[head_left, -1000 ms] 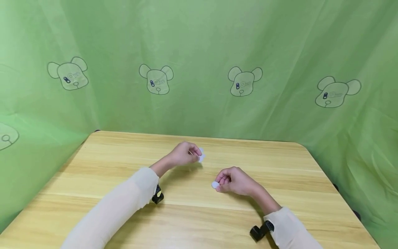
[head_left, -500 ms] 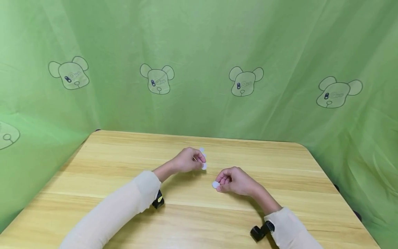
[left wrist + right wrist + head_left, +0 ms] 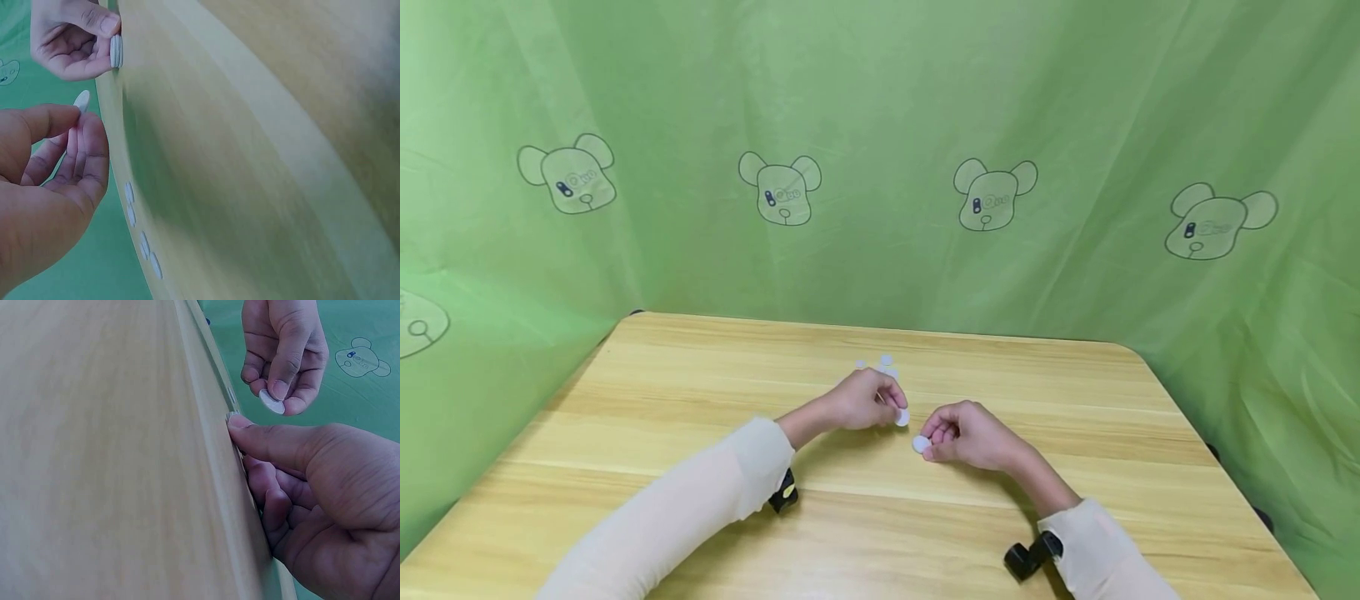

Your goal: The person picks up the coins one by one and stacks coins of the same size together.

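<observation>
My left hand (image 3: 867, 400) pinches a single white round disc (image 3: 902, 417) by its edge between thumb and fingers, a little above the table. To its right and nearer, my right hand (image 3: 970, 435) holds a short stack of white discs (image 3: 117, 51) between thumb and fingers, at the tabletop. The disc and the stack are close together but apart. Beyond the left hand, several loose white discs (image 3: 886, 360) lie on the wood; the hand covers part of them in the head view. The left wrist view shows these loose discs (image 3: 131, 215) lying flat near one another.
The light wooden table (image 3: 700, 367) has rounded far corners. A green curtain (image 3: 880, 267) with printed bear heads hangs behind it and on both sides. Black wrist cameras (image 3: 1033, 557) sit at both sleeve cuffs.
My left hand has come nearer and rightward from the loose discs with one disc, towards the right hand. More loose discs show behind it. The right hand has stayed in place with its stack.
</observation>
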`<action>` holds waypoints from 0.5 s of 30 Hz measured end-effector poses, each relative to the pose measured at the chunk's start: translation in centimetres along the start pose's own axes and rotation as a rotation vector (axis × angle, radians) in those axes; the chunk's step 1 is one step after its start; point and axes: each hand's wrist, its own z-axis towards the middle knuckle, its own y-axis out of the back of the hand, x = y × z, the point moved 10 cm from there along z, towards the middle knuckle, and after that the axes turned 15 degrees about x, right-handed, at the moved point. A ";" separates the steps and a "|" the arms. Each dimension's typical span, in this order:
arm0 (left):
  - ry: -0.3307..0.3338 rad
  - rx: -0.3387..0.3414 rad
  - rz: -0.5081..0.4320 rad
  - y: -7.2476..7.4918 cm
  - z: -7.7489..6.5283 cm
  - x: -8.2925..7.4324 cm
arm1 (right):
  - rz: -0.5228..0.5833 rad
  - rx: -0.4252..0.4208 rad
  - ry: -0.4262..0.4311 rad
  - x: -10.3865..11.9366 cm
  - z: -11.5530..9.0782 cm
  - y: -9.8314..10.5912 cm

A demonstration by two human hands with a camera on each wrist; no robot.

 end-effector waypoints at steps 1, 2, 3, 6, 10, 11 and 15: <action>0.003 0.003 -0.002 -0.1 0.0 0.0 | -0.001 0.000 -0.001 0.0 0.0 0.0; 0.006 0.005 -0.008 -0.2 0.0 0.1 | -0.001 0.000 -0.003 0.0 0.0 0.0; 0.009 0.008 -0.011 -0.4 0.1 0.2 | -0.002 0.000 -0.004 -0.1 0.0 0.0; 0.009 0.017 -0.020 -0.9 0.2 0.3 | -0.002 -0.001 -0.003 0.0 0.1 0.0; 0.006 0.027 -0.017 -1.6 0.2 0.3 | -0.004 -0.001 0.003 0.0 0.1 0.0; 0.006 0.029 -0.021 -1.8 0.3 0.3 | -0.003 0.000 0.004 0.0 0.1 0.0; 0.012 0.029 -0.043 -2.3 0.4 0.4 | 0.006 0.000 0.003 0.0 0.1 0.0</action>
